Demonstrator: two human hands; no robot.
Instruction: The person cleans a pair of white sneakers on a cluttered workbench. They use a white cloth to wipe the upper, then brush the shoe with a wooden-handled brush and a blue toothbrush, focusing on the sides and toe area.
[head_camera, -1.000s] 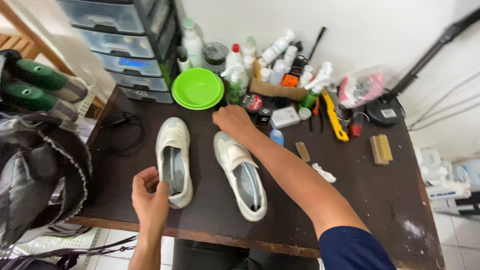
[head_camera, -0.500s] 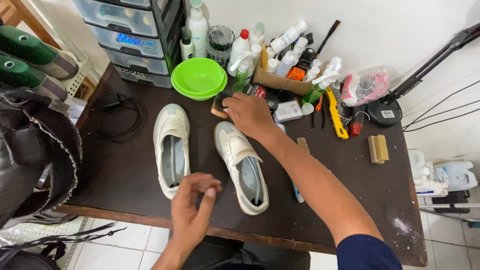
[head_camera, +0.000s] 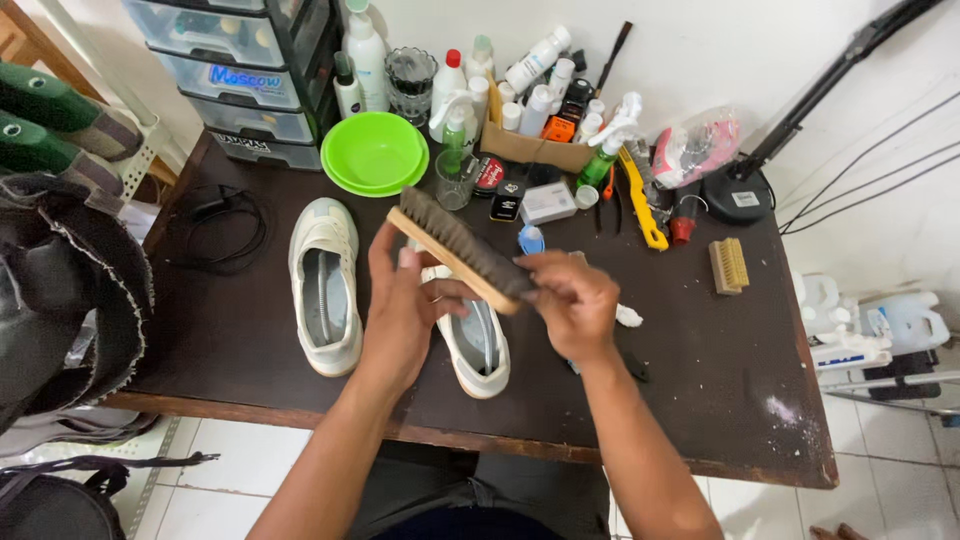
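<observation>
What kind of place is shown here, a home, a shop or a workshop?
Probably a small shoe-cleaning workspace. A pair of white shoes lies on a dark table, both hands hold a wooden brush, and spray bottles crowd the back beside a green bowl.

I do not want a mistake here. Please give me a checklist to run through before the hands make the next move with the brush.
1. Brush held by both hands: ok, left hand, right hand.
2. Bristle side direction: cannot tell.
3. Both white shoes on table: ok, left shoe, second shoe partly hidden.
4. Green bowl apart from shoes: ok.
5. Shoes free of dirt: cannot tell.
</observation>
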